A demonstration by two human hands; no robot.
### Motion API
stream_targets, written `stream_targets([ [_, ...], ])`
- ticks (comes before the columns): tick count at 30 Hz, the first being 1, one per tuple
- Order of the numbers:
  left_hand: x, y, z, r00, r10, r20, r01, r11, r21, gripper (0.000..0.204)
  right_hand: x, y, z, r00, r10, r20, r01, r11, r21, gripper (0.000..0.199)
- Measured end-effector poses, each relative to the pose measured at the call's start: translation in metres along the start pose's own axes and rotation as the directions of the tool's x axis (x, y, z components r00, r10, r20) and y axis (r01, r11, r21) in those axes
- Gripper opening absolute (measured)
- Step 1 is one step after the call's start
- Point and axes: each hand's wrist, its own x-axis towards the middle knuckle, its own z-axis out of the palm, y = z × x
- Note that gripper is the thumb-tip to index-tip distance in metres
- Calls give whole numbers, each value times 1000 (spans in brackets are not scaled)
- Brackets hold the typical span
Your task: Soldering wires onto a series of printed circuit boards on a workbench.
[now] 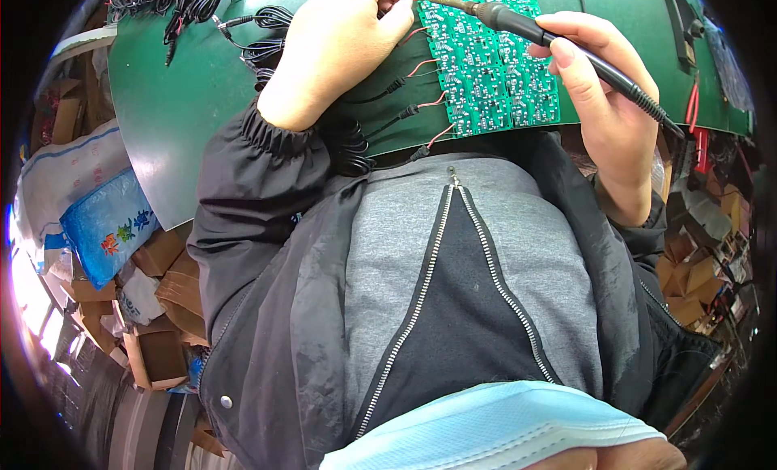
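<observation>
Green circuit boards (494, 82) lie in one block on the tabletop (178, 106), directly ahead of the person and between the hands. Their visible length runs away from the body; the far end is cut off by the upper edge of view.

The right hand (603, 98), at the boards' right side, is closed pen-fashion on a soldering iron (518, 23). The iron's long axis slants from lower right to upper left across the boards, tip near their far left edge.

The left hand (344, 49) is nearer that tip, its fingertips just left of it; whether they grip anything cannot be determined. Black cables (407, 112) with thin red wires (433, 103) reach the boards' left edge.
</observation>
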Motion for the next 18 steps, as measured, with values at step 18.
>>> stream_targets([
  [18,0,-4,3,999,15,-30,-15,1000,21,12,6,-9,4,996,-65,63,69,995,-68,23],
])
